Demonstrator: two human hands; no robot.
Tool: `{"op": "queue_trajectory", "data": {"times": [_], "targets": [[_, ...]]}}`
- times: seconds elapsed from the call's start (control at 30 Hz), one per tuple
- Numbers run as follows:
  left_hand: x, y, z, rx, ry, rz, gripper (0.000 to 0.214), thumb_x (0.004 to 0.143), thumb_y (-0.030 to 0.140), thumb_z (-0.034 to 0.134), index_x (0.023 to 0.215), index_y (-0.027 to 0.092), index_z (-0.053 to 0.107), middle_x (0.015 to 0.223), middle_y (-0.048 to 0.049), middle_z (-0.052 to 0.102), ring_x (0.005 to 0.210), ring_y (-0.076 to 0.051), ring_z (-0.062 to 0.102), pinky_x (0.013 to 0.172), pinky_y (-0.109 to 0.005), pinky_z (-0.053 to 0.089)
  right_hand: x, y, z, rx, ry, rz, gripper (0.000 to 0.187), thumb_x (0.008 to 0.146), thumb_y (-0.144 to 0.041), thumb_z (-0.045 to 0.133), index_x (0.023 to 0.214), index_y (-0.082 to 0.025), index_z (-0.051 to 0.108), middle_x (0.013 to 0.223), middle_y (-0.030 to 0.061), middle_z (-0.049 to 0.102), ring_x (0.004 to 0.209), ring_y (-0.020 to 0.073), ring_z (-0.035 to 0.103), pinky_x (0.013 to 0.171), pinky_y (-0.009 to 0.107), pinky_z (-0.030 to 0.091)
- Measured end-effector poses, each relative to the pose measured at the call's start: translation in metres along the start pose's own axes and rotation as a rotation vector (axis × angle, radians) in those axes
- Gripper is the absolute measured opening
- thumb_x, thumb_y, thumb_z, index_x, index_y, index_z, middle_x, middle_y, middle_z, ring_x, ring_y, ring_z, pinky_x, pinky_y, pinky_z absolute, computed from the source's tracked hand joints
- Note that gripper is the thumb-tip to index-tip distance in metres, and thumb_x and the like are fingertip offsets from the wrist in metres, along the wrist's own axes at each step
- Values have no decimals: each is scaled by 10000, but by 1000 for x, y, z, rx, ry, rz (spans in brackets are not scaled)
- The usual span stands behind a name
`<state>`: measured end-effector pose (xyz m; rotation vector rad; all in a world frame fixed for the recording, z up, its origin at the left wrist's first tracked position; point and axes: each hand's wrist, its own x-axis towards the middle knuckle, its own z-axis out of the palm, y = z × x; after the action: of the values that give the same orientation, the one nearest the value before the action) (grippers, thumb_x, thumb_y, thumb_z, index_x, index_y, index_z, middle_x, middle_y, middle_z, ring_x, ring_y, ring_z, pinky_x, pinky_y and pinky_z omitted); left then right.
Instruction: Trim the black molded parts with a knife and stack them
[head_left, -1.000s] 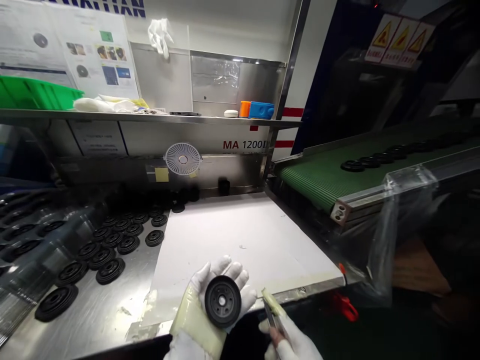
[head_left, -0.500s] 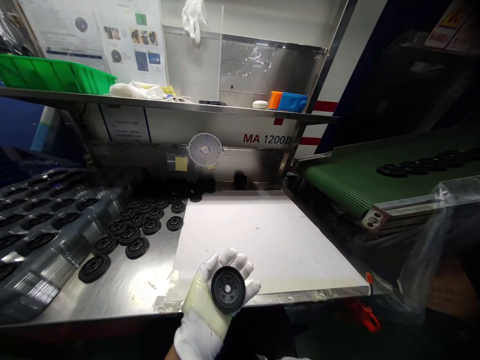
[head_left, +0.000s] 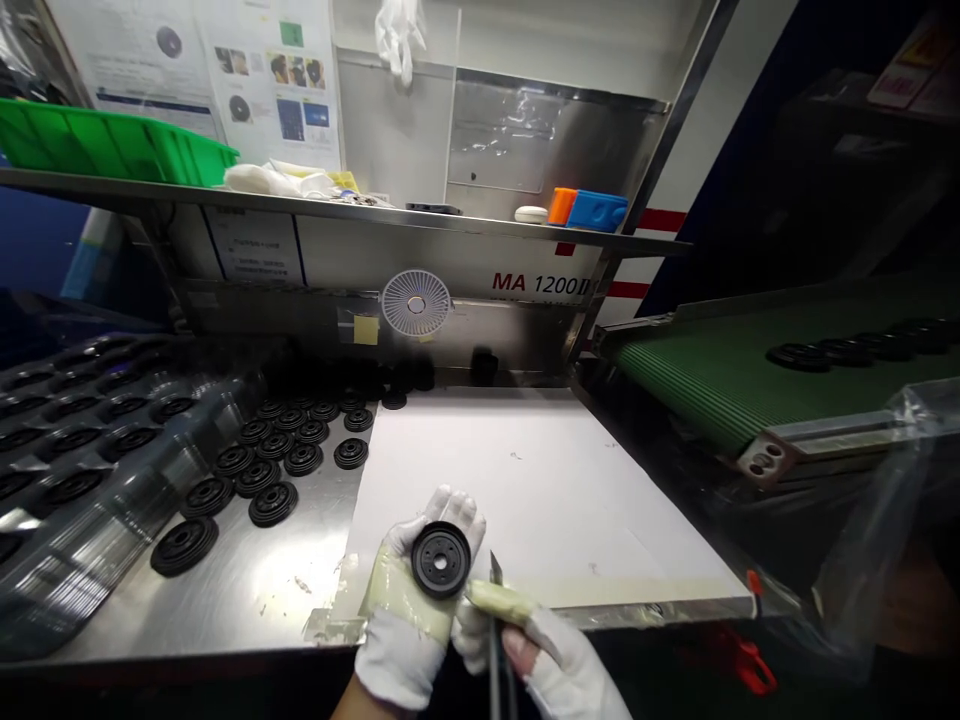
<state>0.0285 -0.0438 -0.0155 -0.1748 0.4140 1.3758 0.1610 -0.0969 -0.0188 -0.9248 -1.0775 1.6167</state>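
Observation:
My left hand [head_left: 409, 590], in a white glove with a pale yellow wrap, is palm up near the front edge of the bench. It holds a round black wheel-like part [head_left: 429, 583] with a ring of small holes around a pale centre hole. Close on its right is my right hand [head_left: 551, 650], also gloved. Its fingers are closed around a slim metal tool [head_left: 495, 640], whose pointed tip stands up beside the black part, apart from it. One fingertip of this hand shows bare. Whether the tool is a knife or tweezers I cannot make out.
Several similar black parts [head_left: 274, 503] lie on the steel bench to the left, beside stacked clear plastic trays [head_left: 142, 500]. A white sheet [head_left: 525, 480] covers the bench's middle. At right a green conveyor [head_left: 675, 370] carries more parts. A shelf [head_left: 450, 222] and a fan [head_left: 416, 303] are behind.
My right hand has come up from the bottom edge with the metal tool. My left hand has shifted slightly left and up, still holding the black part.

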Motion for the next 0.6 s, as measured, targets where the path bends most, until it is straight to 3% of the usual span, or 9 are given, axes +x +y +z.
{"op": "queue_trajectory", "data": {"times": [0.13,0.23,0.3,0.37,0.5,0.6], "targets": [[4,-5,-5,-34,7,-57,338,756,261,577,1078,161,594,1125,-124,623,1097,-294,539,884,-454,468,17,11,13,-111,-10,-66,352,704,-383,672,1021,-230,654,824,58,675,775,209,634,795,375,481],[9,-9,-2,-41,2,-44,336,748,210,596,1084,202,594,1146,-81,618,1093,-261,545,889,-412,464,27,23,12,-181,28,-148,385,698,-409,689,1036,-236,621,832,54,657,728,197,633,686,332,514],[11,-11,3,-14,-53,-46,360,751,189,576,1111,199,584,1192,-92,590,1100,-257,540,895,-392,455,34,27,11,-199,55,-217,423,635,-445,740,978,-234,610,801,48,640,704,196,623,607,300,512],[10,-11,8,49,-115,-93,378,759,227,559,1132,168,573,1189,-127,586,1099,-279,537,897,-413,445,40,25,12,-236,150,-344,410,594,-479,760,877,-220,615,807,56,636,769,213,615,664,309,508],[13,-6,6,135,-114,-190,379,767,283,544,1102,110,579,1045,-166,641,1069,-302,548,884,-446,437,49,8,14,-260,325,-576,283,773,-477,598,845,-211,661,860,68,645,872,226,598,808,347,471],[18,2,-2,158,-101,-144,333,772,245,540,1089,149,581,1008,-117,653,1033,-260,565,854,-413,459,50,-3,7,-256,315,-546,251,775,-426,595,903,-225,675,833,54,643,786,214,603,711,314,495]]}}
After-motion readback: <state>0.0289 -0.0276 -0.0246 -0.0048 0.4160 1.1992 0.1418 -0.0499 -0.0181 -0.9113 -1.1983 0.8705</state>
